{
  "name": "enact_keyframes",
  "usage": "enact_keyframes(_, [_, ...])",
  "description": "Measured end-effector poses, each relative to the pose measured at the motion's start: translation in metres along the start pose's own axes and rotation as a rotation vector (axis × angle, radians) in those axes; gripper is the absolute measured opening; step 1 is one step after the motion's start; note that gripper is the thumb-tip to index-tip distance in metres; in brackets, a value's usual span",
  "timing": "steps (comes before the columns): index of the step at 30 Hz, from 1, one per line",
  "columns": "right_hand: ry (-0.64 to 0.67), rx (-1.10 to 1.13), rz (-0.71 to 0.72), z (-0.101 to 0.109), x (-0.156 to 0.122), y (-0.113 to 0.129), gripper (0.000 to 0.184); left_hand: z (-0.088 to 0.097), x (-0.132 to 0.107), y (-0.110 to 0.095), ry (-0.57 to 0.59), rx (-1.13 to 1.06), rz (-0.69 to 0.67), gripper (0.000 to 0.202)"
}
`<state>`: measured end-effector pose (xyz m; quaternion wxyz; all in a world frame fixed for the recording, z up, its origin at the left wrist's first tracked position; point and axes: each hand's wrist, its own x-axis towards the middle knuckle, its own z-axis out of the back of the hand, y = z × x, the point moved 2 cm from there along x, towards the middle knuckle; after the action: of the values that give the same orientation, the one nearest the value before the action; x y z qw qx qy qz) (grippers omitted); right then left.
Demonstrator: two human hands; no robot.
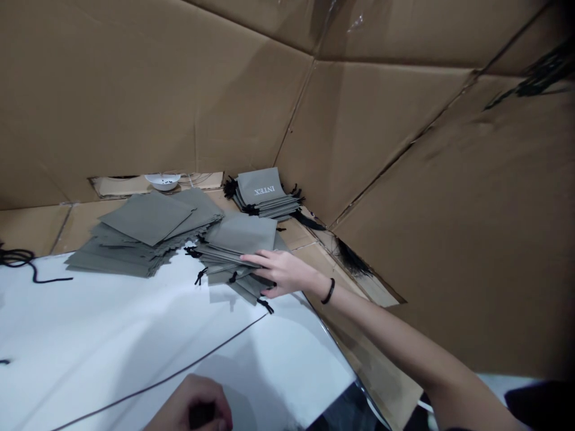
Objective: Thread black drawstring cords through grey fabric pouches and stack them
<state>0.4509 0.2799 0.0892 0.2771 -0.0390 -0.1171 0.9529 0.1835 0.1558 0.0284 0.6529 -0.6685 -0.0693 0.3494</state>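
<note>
My right hand (285, 275), with a dark band on the wrist, reaches across to a pile of grey drawstring pouches (242, 233). Its fingers are stretched and spread against the pile's right side, touching the pouches. Black knotted cord ends stick out around this pile. At the bottom edge of the view my left hand (193, 402) is closed, its fingers curled in. Whatever it may hold is hidden in shadow. Left of the pouches lies a larger, fanned heap of flat grey fabric pieces (148, 230), with no cords visible on them.
A neat stack of pouches printed INTEX (263, 188) sits in the corner of the brown cardboard walls (135, 90). A white bowl (162, 181) shows through a wall slot. Black cord (18, 258) lies at the left on the white tabletop (90, 335). Black strands (354, 257) fill the right slot.
</note>
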Motion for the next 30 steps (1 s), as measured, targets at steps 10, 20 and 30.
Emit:
enact_keyframes(10, [-0.056,0.148,-0.066,0.005,-0.003,-0.003,0.027,0.001,0.001,0.007,-0.032,0.035,0.034,0.033])
enact_keyframes(20, [-0.061,-0.091,-0.092,0.012,-0.003,-0.009,0.086,0.002,0.002,0.001,-0.021,0.05,-0.054,0.046])
enact_keyframes(30, [-0.009,-0.057,-0.156,-0.005,0.006,0.01,0.029,0.003,0.002,-0.01,-0.027,0.013,-0.069,0.037])
